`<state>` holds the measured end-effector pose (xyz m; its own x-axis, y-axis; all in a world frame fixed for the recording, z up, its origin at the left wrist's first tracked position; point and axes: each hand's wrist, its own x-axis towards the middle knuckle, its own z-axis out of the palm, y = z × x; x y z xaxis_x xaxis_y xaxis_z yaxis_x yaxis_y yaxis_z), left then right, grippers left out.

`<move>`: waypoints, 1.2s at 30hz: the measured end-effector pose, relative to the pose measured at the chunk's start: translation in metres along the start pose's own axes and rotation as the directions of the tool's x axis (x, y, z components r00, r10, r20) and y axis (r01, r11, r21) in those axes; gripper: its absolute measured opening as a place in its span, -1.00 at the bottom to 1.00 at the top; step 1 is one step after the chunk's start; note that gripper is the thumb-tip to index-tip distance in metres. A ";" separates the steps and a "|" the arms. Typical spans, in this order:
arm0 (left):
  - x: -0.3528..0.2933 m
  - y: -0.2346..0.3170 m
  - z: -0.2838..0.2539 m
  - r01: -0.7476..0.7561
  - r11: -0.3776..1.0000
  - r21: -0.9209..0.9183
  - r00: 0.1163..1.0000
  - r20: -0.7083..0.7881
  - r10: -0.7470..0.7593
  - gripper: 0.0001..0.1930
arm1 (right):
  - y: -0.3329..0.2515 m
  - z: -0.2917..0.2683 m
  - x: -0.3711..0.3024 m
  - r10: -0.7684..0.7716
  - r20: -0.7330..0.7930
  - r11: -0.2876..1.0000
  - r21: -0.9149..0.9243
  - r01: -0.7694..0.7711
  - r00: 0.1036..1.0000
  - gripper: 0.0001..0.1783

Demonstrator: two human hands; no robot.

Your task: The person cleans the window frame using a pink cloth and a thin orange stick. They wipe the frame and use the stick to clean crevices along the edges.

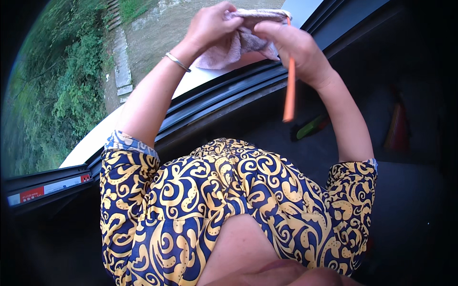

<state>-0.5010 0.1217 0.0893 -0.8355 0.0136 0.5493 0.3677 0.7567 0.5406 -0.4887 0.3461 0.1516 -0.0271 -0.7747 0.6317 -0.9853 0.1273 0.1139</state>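
A pinkish-grey cloth [222, 55] with a pale rolled edge is bunched between my hands, above the window frame. My left hand [212, 26] is closed on its left side, fingers wrapped over the edge. At the other end, my right hand [296, 47] grips the cloth with thumb and fingers bent around it; part of the grip is hidden. From the cloth's right corner a flat orange strip [289, 90] hangs past my right hand, its lower end loose in the air. Whether the strip is fixed to the cloth, I cannot tell.
Below the cloth runs a dark window track [214, 93] beside a white outer ledge [105, 136]. Outside are green trees [57, 81] and a concrete strip [121, 62]. Inside, a green object [309, 128] and a reddish one [397, 121] lie in shadow on the right.
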 end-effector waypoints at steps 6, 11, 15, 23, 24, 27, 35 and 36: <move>-0.036 0.005 -0.105 0.167 0.943 -0.287 0.979 0.162 -0.124 -0.66 | -0.033 -0.031 0.039 0.549 -0.042 0.602 0.713 -0.360 0.835 -0.73; -0.113 -0.006 -0.076 0.204 0.979 -0.030 0.870 0.464 -0.167 -0.60 | -0.078 0.019 -0.023 0.542 0.097 0.533 0.728 -0.430 0.835 -0.75; -0.151 0.006 -0.069 -0.030 0.984 0.177 0.888 0.457 -0.055 -0.59 | -0.123 0.061 -0.052 0.547 0.099 0.569 0.684 -0.456 0.831 -0.77; -0.127 0.009 -0.009 -0.209 0.973 0.102 0.853 0.506 0.130 -0.71 | -0.102 0.094 -0.063 0.602 -0.116 0.715 0.520 -0.468 0.790 -0.86; -0.118 0.014 0.001 -0.221 0.973 0.069 0.852 0.499 0.158 -0.73 | -0.094 0.093 -0.067 0.627 -0.115 0.708 0.498 -0.501 0.771 -0.88; -0.095 0.026 0.044 -0.243 0.969 0.039 0.866 0.460 0.198 -0.79 | -0.071 0.087 -0.090 0.622 -0.128 0.760 0.336 -0.556 0.772 -0.91; -0.041 0.051 0.133 -0.274 0.962 0.008 0.891 0.377 0.251 -0.80 | -0.039 0.080 -0.140 0.421 -0.188 0.907 0.125 -0.403 0.887 -0.84; -0.040 0.052 0.135 -0.277 0.961 0.016 0.890 0.380 0.250 -0.80 | -0.042 0.075 -0.139 0.415 -0.138 0.909 0.102 -0.404 0.899 -0.82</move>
<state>-0.5039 0.2493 0.0096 -0.8072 0.4499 0.3821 0.5780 0.7339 0.3568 -0.4561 0.4022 0.0013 -0.4096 -0.5582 0.7215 -0.9022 0.3653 -0.2295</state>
